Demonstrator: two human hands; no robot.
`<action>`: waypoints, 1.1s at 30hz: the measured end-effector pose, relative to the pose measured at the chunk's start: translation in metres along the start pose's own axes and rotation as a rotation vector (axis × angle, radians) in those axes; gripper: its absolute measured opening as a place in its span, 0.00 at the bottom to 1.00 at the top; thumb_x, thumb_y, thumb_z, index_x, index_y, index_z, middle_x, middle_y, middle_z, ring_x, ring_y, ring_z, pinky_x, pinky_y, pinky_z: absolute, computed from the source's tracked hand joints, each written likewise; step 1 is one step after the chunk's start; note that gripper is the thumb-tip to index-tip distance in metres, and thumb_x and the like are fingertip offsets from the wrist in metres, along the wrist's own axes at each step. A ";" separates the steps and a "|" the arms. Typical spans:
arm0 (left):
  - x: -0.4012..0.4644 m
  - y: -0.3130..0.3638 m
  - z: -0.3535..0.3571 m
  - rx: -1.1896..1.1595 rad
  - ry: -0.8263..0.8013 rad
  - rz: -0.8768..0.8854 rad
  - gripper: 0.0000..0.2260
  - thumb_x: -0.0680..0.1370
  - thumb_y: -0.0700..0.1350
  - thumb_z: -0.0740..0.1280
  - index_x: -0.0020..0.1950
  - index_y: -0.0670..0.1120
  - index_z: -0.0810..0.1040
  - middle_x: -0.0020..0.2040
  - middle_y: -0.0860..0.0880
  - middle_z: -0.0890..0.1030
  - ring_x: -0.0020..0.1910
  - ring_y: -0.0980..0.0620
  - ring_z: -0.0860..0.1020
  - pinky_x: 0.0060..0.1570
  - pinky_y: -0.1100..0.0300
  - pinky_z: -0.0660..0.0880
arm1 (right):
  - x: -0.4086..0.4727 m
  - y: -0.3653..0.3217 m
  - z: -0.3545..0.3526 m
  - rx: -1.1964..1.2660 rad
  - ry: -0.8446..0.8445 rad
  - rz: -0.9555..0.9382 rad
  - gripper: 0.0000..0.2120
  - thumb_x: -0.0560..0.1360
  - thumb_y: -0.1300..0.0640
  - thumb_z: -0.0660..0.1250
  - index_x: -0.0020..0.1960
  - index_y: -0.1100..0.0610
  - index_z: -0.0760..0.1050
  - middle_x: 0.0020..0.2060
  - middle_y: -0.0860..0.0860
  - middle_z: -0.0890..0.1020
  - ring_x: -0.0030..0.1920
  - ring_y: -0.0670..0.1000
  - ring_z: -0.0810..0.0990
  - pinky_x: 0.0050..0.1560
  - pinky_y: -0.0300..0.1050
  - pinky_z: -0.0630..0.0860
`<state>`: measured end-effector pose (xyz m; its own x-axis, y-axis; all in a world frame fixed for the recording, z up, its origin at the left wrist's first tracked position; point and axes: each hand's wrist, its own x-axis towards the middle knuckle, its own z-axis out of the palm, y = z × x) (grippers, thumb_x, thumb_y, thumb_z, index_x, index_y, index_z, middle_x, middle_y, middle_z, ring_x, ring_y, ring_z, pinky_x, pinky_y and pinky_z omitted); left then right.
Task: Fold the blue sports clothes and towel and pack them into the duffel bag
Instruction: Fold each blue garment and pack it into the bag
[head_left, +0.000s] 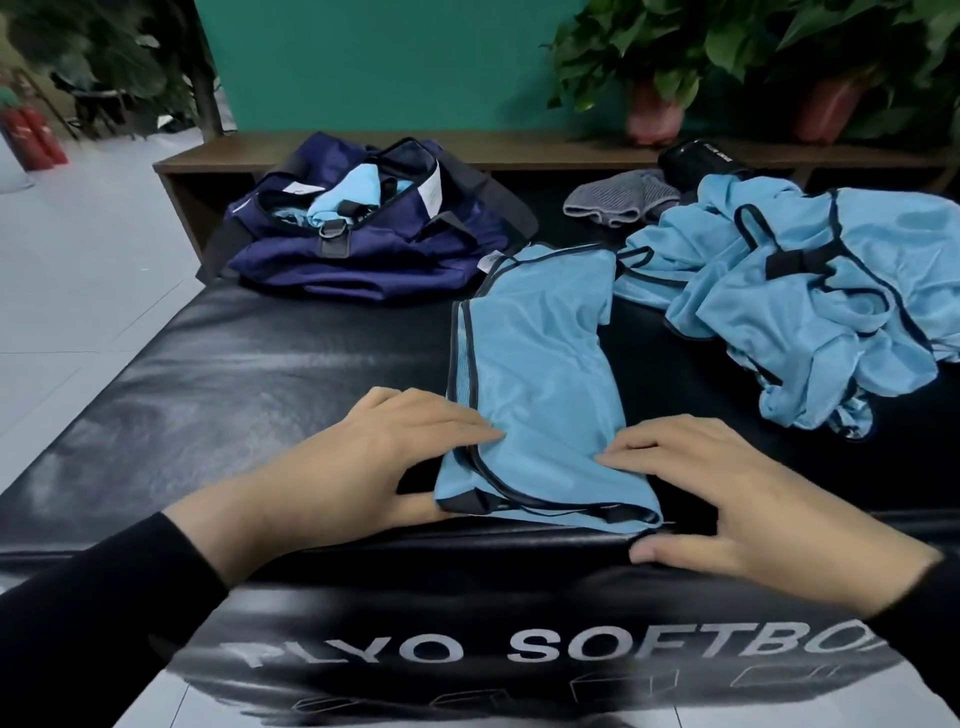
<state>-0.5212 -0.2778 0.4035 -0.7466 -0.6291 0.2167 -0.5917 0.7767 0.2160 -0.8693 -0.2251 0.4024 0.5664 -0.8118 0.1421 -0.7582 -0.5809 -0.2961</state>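
Blue vest (540, 374) lies lengthwise on black padded box (208, 405), near end bunched between both hands. Left hand (363, 457) flat, fingers straight, pressing vest's left edge. Right hand (727, 499) flat too, fingertips on right edge. Heap of blue clothes (810, 291) far right. Navy duffel bag (374, 228) open behind, blue cloth inside.

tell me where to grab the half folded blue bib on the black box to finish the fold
Probably the near hem of the blue bib, at its two dark-trimmed corners. It lies as a long strip running away from the person, with the left hand and right hand already at that end. Pinch each corner from its own side and carry the hem toward the far end.
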 end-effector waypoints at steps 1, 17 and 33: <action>0.003 0.001 0.003 0.019 0.026 -0.004 0.23 0.77 0.62 0.64 0.73 0.62 0.70 0.68 0.66 0.71 0.69 0.62 0.68 0.69 0.59 0.60 | 0.004 -0.002 0.002 -0.004 0.032 -0.006 0.27 0.74 0.28 0.63 0.70 0.34 0.69 0.66 0.30 0.69 0.71 0.41 0.66 0.70 0.35 0.61; 0.018 0.012 0.003 -0.535 0.387 -0.597 0.14 0.73 0.57 0.74 0.35 0.50 0.77 0.29 0.53 0.74 0.28 0.59 0.68 0.33 0.64 0.65 | 0.041 -0.018 0.005 0.412 0.379 0.354 0.14 0.74 0.44 0.72 0.59 0.39 0.76 0.40 0.43 0.80 0.40 0.46 0.79 0.45 0.38 0.75; 0.003 -0.003 0.004 0.055 0.067 -0.112 0.28 0.78 0.66 0.60 0.76 0.58 0.68 0.72 0.67 0.70 0.73 0.69 0.62 0.72 0.56 0.61 | 0.029 -0.005 0.002 0.096 -0.011 0.186 0.33 0.70 0.24 0.58 0.73 0.27 0.59 0.68 0.16 0.56 0.73 0.27 0.49 0.69 0.21 0.46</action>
<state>-0.5230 -0.2821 0.4000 -0.6541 -0.7111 0.2577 -0.6873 0.7011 0.1901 -0.8486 -0.2462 0.4064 0.4236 -0.9034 0.0662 -0.8161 -0.4124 -0.4048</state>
